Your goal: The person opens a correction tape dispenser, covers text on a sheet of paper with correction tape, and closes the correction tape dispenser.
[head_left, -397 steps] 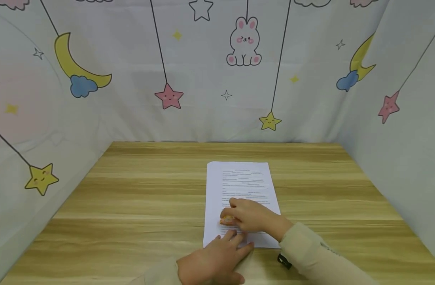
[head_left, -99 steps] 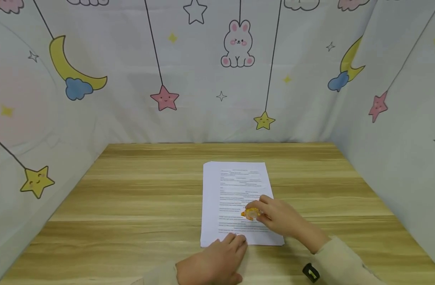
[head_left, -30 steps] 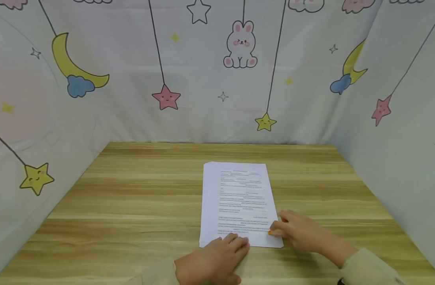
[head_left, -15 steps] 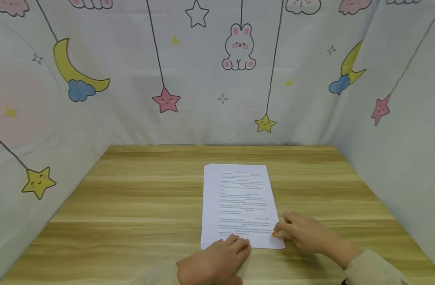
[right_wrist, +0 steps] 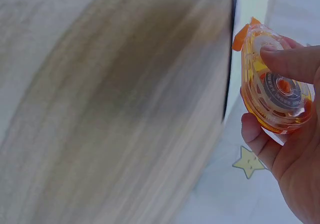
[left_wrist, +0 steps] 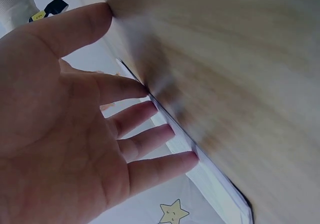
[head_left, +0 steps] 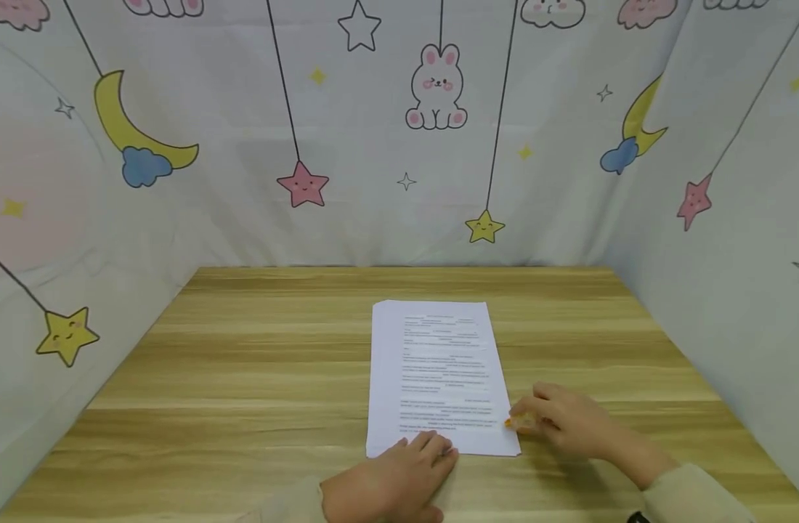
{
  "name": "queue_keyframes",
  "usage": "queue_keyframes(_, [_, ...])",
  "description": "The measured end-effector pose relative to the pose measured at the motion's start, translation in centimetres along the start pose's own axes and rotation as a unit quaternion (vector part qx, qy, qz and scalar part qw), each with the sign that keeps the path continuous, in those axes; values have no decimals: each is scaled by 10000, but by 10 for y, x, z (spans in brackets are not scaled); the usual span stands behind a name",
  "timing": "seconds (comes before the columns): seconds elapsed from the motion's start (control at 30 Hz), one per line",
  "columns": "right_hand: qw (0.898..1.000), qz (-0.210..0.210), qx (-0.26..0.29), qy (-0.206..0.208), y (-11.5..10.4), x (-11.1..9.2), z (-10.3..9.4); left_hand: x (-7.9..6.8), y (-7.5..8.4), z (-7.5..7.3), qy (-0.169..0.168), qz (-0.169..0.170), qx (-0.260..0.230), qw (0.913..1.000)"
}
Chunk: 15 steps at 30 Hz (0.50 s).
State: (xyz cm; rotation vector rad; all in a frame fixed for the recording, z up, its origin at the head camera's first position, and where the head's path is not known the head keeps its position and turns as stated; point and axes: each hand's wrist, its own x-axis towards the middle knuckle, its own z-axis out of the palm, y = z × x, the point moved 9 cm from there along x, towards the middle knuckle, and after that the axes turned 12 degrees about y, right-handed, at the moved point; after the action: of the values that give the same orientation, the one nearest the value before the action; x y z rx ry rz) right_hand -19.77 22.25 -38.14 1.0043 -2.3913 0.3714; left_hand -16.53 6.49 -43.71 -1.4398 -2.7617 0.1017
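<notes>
A stack of white paper (head_left: 386,378) lies on the wooden table, its top sheet covered in printed lines broken by white gaps. My left hand (head_left: 396,479) rests at the near edge of the paper, fingers extended onto it; the left wrist view shows those fingertips along the sheet's edge. My right hand (head_left: 576,425) is at the lower right edge of the paper. Between thumb and fingers it holds a correction tape (right_wrist: 277,87), a clear orange dispenser with a reel inside. In the head view the orange tip of the dispenser is over the paper's right margin.
The wooden table (head_left: 242,378) stretches out on both sides of the paper. White curtains (head_left: 373,131) printed with stars, moons and a rabbit enclose its back and sides. A black band (head_left: 638,517) is at the right sleeve.
The right hand has moved from the middle of the text down to the lower right margin, and lately slightly right, turning the correction tape more into view. The left hand stays at the near edge.
</notes>
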Motion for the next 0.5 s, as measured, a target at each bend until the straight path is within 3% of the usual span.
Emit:
queue_keyframes(0.13, [9998,149,-99,14,2,6,-4,-1,4,2,-31,92,306,9995])
queue_keyframes(0.27, [9994,325,-140,-51,-3,17,-2,-1,6,0,168,268,601,9977])
queue_keyframes(0.4, [9969,739,238,-108,-6,26,4,0,0,-6,257,308,-40,9992])
queue_keyframes(0.5, [9923,1088,597,-11,-6,32,10,2,-7,-19,693,381,-602,9951])
